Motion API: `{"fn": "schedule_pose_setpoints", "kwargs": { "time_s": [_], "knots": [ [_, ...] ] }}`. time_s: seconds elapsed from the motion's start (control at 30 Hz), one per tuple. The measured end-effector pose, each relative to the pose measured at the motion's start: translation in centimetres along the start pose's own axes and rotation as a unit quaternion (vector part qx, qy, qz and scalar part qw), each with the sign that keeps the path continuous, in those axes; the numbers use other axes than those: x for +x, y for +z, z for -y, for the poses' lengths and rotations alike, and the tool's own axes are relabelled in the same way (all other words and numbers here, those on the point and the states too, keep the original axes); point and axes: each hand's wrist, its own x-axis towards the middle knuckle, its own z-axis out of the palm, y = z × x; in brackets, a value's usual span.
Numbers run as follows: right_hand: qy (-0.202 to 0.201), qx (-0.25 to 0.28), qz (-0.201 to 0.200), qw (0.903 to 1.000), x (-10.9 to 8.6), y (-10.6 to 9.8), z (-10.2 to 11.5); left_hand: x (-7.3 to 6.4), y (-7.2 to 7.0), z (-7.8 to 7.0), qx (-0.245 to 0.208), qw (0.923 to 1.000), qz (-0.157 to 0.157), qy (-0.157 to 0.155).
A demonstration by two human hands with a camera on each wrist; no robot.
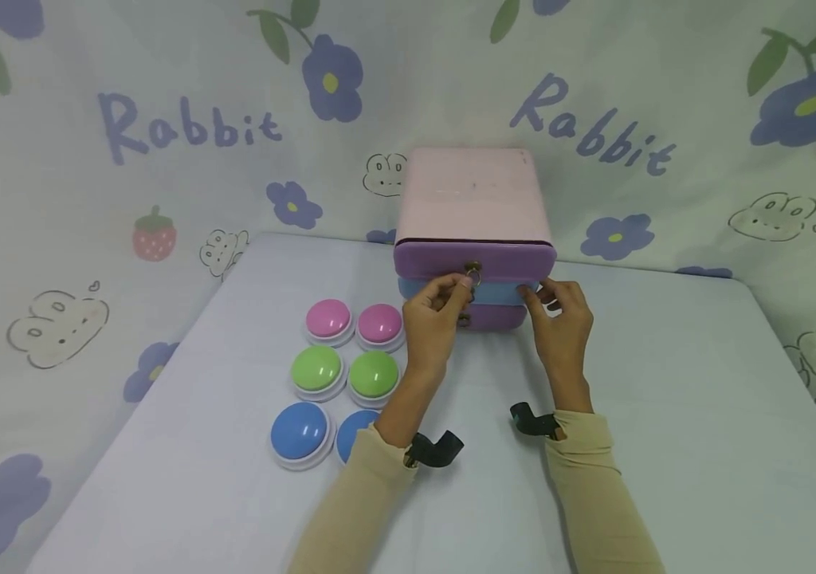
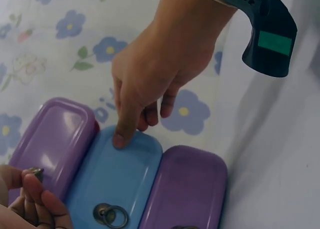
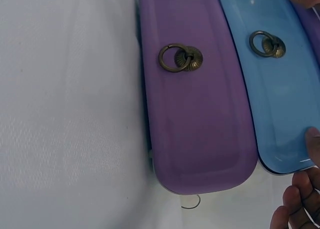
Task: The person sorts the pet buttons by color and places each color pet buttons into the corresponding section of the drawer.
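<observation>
A small cabinet with a pink top point(image 1: 476, 195) has three stacked drawer fronts. My left hand point(image 1: 431, 323) pinches the brass ring pull point(image 1: 476, 275) of the top purple drawer point(image 1: 429, 261). At the right end of the blue middle drawer point(image 1: 497, 293), my right hand point(image 1: 564, 327) grips the edge, its thumb point(image 2: 120, 139) on the front face and its other fingers curled at the side. The blue drawer's ring pull point(image 3: 262, 44) hangs loose, as does the ring point(image 3: 172, 58) on the bottom purple drawer point(image 3: 200, 119). A dark line runs between pink top and upper drawer front.
Left of the cabinet, round push buttons stand in pairs on the white table point(image 1: 688, 446): pink point(image 1: 327, 319), green point(image 1: 316, 368) and blue point(image 1: 299, 430). My left forearm partly covers one blue button point(image 1: 354, 434). A patterned cloth point(image 1: 200, 64) hangs behind the cabinet.
</observation>
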Motion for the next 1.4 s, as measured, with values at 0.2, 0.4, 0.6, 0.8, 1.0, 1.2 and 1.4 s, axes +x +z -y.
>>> {"fn": "schedule_pose_setpoints", "kwargs": {
  "time_s": [0.2,0.4,0.6,0.8,1.0,1.2,1.4],
  "knots": [
    [0.004,0.002,0.0,1.0,-0.1,-0.1,0.0,-0.4,-0.1,-0.2,0.003,1.0,0.0,-0.001],
    [0.003,-0.007,0.001,1.0,0.0,-0.3,0.1,-0.9,-0.1,-0.4,0.017,0.9998,0.001,0.005],
    [0.002,-0.011,0.0,0.9999,0.1,-0.3,0.0,-1.3,-0.2,-0.4,0.011,0.9999,0.005,0.001],
    [-0.004,-0.01,-0.002,0.9999,0.0,-0.1,-0.2,-1.9,-0.4,-0.8,0.01,0.9999,0.006,0.004],
    [-0.009,0.008,-0.008,0.9999,-0.1,-0.2,-0.3,-2.4,-0.5,-0.9,0.017,0.9998,0.008,0.004],
    [-0.006,0.003,-0.009,0.9999,-0.1,-0.3,-0.2,-2.9,-0.5,-0.9,0.015,0.9997,0.01,0.014],
    [-0.005,0.0,-0.009,0.9999,-0.1,-0.3,0.0,-3.3,-0.6,-1.2,0.014,0.9996,0.011,0.022]
  ]
}}
